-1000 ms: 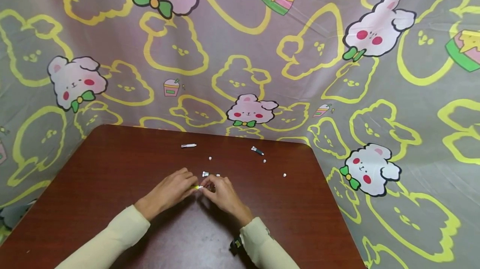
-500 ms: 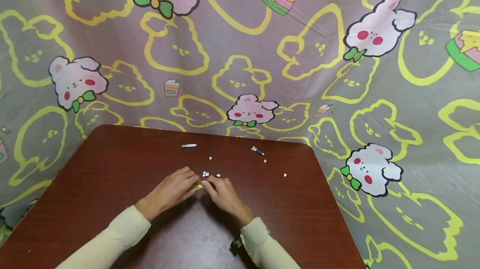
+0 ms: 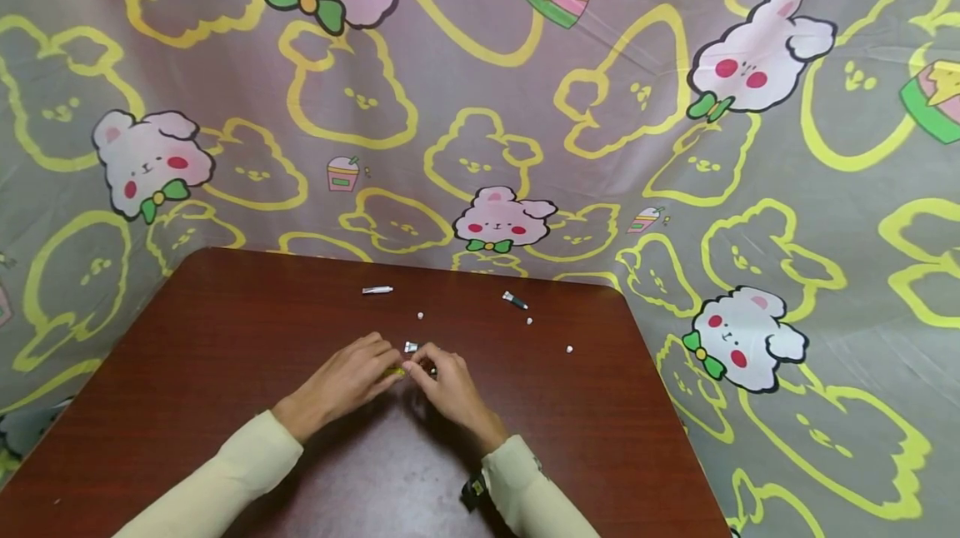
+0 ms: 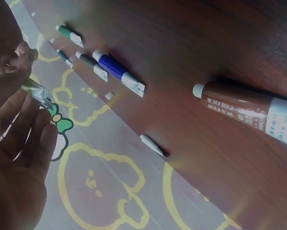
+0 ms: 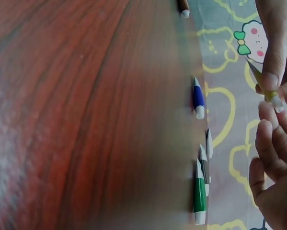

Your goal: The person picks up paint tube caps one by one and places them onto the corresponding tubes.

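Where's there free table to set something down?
The table is bare left of the left sleeve, between the sleeves, and right of the right sleeve. It's crowded beyond the left hand and right hand, with tubes and white bits.

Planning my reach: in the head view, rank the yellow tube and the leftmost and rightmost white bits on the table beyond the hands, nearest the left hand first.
From the left hand:
1. Yellow tube: in its grip.
2. Leftmost white bit: forward and to the right.
3. Rightmost white bit: well off to the right.
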